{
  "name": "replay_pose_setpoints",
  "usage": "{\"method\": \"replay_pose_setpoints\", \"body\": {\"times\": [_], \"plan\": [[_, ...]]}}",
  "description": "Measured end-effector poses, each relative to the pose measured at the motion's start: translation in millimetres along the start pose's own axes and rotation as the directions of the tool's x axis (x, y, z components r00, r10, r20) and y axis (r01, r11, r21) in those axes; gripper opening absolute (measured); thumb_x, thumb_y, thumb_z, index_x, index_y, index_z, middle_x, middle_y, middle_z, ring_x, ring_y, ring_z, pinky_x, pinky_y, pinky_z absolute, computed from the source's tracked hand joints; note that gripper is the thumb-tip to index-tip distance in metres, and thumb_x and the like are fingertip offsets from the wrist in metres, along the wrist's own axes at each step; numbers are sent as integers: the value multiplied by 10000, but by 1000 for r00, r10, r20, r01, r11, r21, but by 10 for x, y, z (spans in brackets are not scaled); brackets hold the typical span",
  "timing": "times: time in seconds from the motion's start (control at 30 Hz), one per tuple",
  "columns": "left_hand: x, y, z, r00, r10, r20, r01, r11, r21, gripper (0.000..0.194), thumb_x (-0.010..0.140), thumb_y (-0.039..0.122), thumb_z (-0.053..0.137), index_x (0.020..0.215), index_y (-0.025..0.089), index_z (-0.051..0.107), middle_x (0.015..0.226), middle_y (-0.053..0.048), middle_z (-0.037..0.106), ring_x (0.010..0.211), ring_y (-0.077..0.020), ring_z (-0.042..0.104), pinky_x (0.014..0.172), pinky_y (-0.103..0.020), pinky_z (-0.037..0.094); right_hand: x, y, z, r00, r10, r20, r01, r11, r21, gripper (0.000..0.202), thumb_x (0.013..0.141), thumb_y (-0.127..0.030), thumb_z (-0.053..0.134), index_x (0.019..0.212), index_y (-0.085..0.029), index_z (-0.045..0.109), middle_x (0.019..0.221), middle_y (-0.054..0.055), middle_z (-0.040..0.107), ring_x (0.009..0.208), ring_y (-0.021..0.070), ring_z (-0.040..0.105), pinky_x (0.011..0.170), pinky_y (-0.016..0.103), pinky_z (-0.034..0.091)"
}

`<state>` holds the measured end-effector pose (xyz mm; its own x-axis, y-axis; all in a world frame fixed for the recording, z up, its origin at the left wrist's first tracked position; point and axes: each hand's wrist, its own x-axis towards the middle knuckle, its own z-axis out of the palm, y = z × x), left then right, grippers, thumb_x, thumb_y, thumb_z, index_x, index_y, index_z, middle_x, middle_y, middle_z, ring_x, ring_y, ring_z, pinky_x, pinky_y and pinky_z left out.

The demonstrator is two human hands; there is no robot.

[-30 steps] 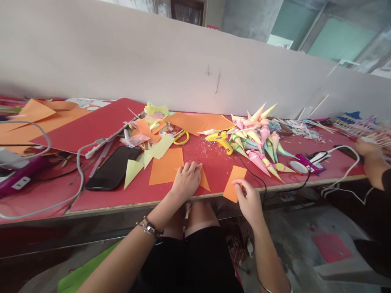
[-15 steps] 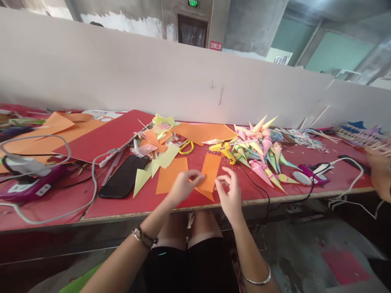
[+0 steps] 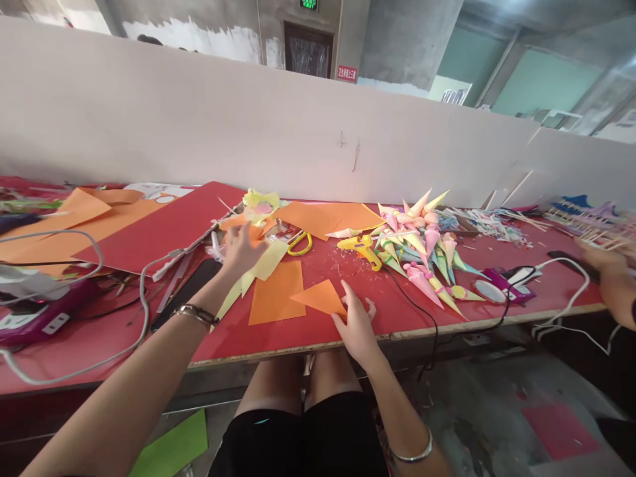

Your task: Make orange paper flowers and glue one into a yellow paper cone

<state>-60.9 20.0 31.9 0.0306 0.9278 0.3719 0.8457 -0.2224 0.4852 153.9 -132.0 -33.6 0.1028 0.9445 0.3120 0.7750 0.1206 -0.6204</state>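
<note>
My left hand (image 3: 242, 252) reaches over a pile of paper scraps on the left, its fingers stretched and apart. Under and beside it lie pale yellow paper pieces (image 3: 271, 260) and orange scraps. My right hand (image 3: 358, 326) has the corner of a pointed orange paper piece (image 3: 322, 295) between thumb and fingers, low over the red tabletop (image 3: 233, 341). An orange paper rectangle (image 3: 276, 298) lies flat to the left of that piece and partly touches its tip in view. Behind my right hand rests a yellow hot glue gun (image 3: 362, 248), its cord running right.
Yellow-handled scissors (image 3: 300, 244) lie behind the papers. Many pastel paper cones (image 3: 422, 242) are heaped at right. A black phone (image 3: 191, 291) is partly under my left forearm. Purple power strips (image 3: 517, 286) with cables stand at both sides. Another person's hand (image 3: 603, 262) is far right.
My left hand has moved left and away, from the orange paper to the scraps. The orange piece has turned and shifted left and lower, with my right hand now at its corner.
</note>
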Motion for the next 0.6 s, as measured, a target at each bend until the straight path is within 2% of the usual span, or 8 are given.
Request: {"method": "replay_pose_setpoints", "body": {"times": [0.07,0.1,0.17,0.23,0.27,0.37,0.47,0.6], "plan": [[-170,117,6,961,236,146,-241,970,17,622,753,329,548,1302,132,332,1278,-167,399,1179,-280,390,977,-457,316,22,5,-62,999,5,50,-6,1000,22,429,748,-123,410,1161,-226,469,958,58,623,927,193,557,970,505,165],[-287,185,-1,872,416,260,-425,905,-24,677,744,360,547,1331,146,285,1322,-154,366,1227,-277,332,1002,-448,286,35,8,-100,997,2,79,-4,1000,29,347,744,-118,411,1041,-233,547,943,46,627,926,190,556,972,502,154],[-557,314,-27,679,606,414,-629,772,-97,768,708,416,574,1357,181,236,1378,-127,316,1269,-265,268,1021,-428,265,62,20,-183,990,-18,139,10,998,61,244,730,-103,414,808,-229,608,891,15,633,917,181,558,978,496,136],[-822,408,-50,549,681,484,-735,670,-109,830,664,429,612,1366,222,223,1407,-100,294,1294,-264,223,1039,-432,229,93,42,-261,981,-60,186,36,991,129,233,709,-85,418,714,-224,606,853,-6,630,905,169,562,985,482,137],[-936,437,-57,514,698,499,-766,635,-98,848,651,428,625,1369,234,217,1409,-91,298,1298,-259,223,1050,-434,205,110,55,-293,974,-94,205,58,983,176,230,699,-80,422,703,-220,605,858,-7,629,903,164,564,985,461,166],[-1164,464,-55,495,696,520,-809,588,-16,791,667,396,635,1354,295,255,1411,-62,309,1300,-252,239,1065,-450,152,166,96,-351,939,-226,258,126,927,353,211,691,-78,430,683,-200,602,912,20,625,899,155,574,900,339,342],[-1254,448,-32,472,707,527,-826,563,-14,645,731,393,590,1317,326,327,1384,-35,366,1278,-233,295,1059,-433,174,217,130,-361,903,-312,297,156,880,449,211,709,-72,430,670,-192,600,978,37,620,918,150,580,819,276,418],[-1322,445,23,455,724,519,-832,554,-44,365,863,293,420,1226,303,457,1276,-25,499,1150,-182,459,978,-352,310,223,172,-358,882,-355,309,271,920,285,260,710,-38,426,693,-209,621,1202,23,533,1121,168,479,940,334,364]]}}
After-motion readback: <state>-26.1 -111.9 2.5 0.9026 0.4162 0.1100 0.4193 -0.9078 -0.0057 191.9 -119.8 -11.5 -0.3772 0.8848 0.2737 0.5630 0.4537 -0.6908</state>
